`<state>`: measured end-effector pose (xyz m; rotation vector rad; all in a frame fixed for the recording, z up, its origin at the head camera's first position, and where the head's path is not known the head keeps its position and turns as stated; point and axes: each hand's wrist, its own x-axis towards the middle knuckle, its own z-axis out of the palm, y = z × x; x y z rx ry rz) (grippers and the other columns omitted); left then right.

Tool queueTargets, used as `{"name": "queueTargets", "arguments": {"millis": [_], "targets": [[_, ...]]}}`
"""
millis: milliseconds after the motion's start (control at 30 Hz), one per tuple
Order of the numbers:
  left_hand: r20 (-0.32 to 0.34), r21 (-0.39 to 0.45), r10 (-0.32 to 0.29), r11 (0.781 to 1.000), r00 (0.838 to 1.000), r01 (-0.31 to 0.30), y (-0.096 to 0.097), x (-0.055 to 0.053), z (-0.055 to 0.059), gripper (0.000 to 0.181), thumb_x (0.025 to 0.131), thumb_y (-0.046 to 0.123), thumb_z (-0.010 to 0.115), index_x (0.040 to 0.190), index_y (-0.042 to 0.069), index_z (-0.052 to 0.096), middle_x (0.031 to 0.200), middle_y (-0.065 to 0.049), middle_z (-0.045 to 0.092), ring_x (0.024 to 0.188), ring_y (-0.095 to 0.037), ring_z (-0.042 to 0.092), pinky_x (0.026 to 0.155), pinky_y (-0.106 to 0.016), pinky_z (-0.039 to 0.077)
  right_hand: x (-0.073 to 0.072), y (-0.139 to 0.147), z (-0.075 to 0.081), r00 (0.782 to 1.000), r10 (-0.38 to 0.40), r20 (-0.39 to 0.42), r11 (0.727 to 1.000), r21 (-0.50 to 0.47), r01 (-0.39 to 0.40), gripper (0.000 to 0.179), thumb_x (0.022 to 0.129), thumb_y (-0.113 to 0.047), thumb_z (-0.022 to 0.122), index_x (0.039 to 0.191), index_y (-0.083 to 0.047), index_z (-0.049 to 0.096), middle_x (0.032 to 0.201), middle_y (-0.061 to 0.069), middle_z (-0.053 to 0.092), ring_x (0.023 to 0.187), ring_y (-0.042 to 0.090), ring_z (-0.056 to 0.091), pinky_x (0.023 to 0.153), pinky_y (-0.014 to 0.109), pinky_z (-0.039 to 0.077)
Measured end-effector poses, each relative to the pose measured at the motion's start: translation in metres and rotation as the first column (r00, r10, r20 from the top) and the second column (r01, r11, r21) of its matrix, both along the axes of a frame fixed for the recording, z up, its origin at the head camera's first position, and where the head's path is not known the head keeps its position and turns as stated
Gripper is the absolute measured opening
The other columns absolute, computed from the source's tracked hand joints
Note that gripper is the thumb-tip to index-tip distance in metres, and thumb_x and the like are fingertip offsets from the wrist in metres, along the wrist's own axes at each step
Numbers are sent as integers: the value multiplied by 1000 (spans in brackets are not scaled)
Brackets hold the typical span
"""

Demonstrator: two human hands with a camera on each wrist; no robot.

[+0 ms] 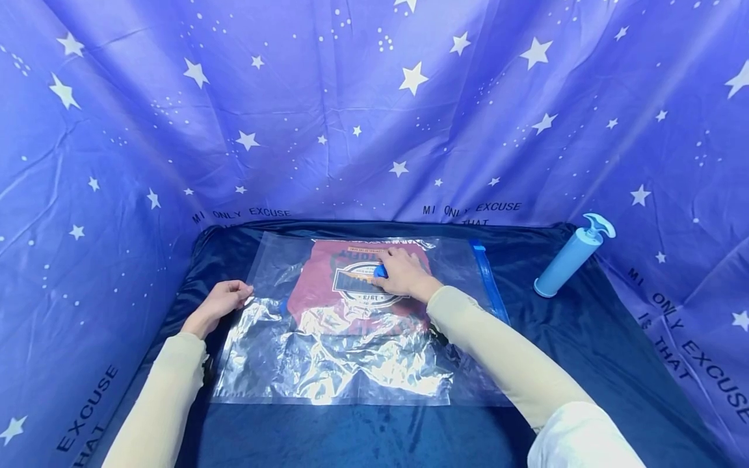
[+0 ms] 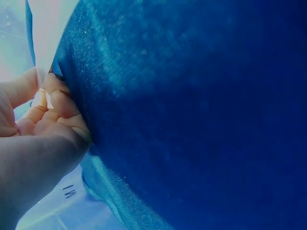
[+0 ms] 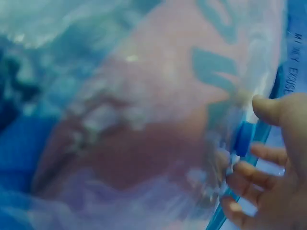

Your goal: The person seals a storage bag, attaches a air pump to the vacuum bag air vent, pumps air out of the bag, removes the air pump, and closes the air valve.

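Observation:
A clear plastic vacuum storage bag (image 1: 251,354) lies flat, with a folded reddish garment (image 1: 313,276) with printed lettering inside it. In the head view my left hand (image 1: 219,302) pinches the bag's left edge between thumb and fingers. The left wrist view shows this hand (image 2: 43,110) from below, beside dark blue cloth. Over the garment, my right hand (image 1: 404,273) is at the bag's blue valve cap (image 1: 381,270). In the right wrist view the cap (image 3: 244,139) stands between the spread thumb and loosely bent fingers of that hand (image 3: 283,153), with a gap at the thumb.
A light blue hand pump (image 1: 567,260) stands tilted at the right. The bag's blue zip strip (image 1: 490,279) runs along its right side. Dark blue cloth (image 1: 351,435) covers the table. Purple star-printed curtains (image 1: 328,78) hang at the back and both sides.

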<state>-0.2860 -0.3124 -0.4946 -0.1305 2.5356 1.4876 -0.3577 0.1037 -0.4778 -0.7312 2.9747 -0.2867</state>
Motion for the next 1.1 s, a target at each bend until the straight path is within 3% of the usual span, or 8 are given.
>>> {"name": "queueTargets", "arguments": {"millis": [67,167,300,467,633,767,900,1100], "targets": [[0,0,-1,1000,1000,1,0,0,0,26,110,15,56,88,2,62,77,4,52,74,-14,50,68,-27,42,0,-1,-3,999,-31,-30,999,16,32,66,99,-57,69,140,-6,61,129,14,61,115,32,57,92,50,41],[1,-6,-1,1000,1000,1,0,0,-1,26,110,16,56,88,3,62,77,3,52,74,-14,50,69,-28,42,1,-1,-5,997,-42,-62,998,35,44,62,100,-56,67,133,-4,64,126,14,63,114,32,58,90,49,39],[3,-11,5,1000,1000,-5,0,-1,-1,26,110,16,56,89,3,62,77,3,52,74,-15,50,68,-28,41,1,-1,-5,999,-8,-35,1000,17,9,47,104,-39,68,138,-6,63,134,14,61,121,34,56,93,51,40],[12,-15,7,1000,1000,-7,-2,0,0,26,110,17,56,89,3,62,76,3,51,73,-14,50,68,-28,41,1,1,-2,999,27,45,999,-48,-24,39,99,-16,68,138,-13,63,141,13,56,128,35,49,96,52,39],[5,-11,0,1000,1000,0,-1,0,0,26,110,16,56,89,2,63,75,4,51,72,-14,50,67,-28,40,2,1,-3,999,-19,27,998,-54,21,54,100,-38,71,145,-9,59,135,14,57,122,33,53,94,51,41],[-3,-2,1,1000,1000,-1,0,0,-1,25,109,15,57,89,2,63,74,4,52,71,-13,50,66,-27,40,1,0,-6,998,-59,-7,996,-69,59,59,98,-49,73,132,-1,65,120,16,62,108,31,61,94,49,51],[2,0,7,1000,1000,-7,0,0,0,25,110,15,57,88,3,63,74,3,52,71,-13,50,66,-26,40,1,0,-5,999,-33,-7,995,-94,33,42,100,-35,75,123,0,69,118,17,64,103,30,65,91,46,56],[-1,-4,3,1000,1000,-3,0,1,1,26,110,15,56,87,3,62,74,3,52,71,-14,50,66,-27,40,0,1,-1,998,55,8,993,-102,-54,42,96,-12,75,135,1,65,134,24,60,120,37,61,104,48,51]]}}
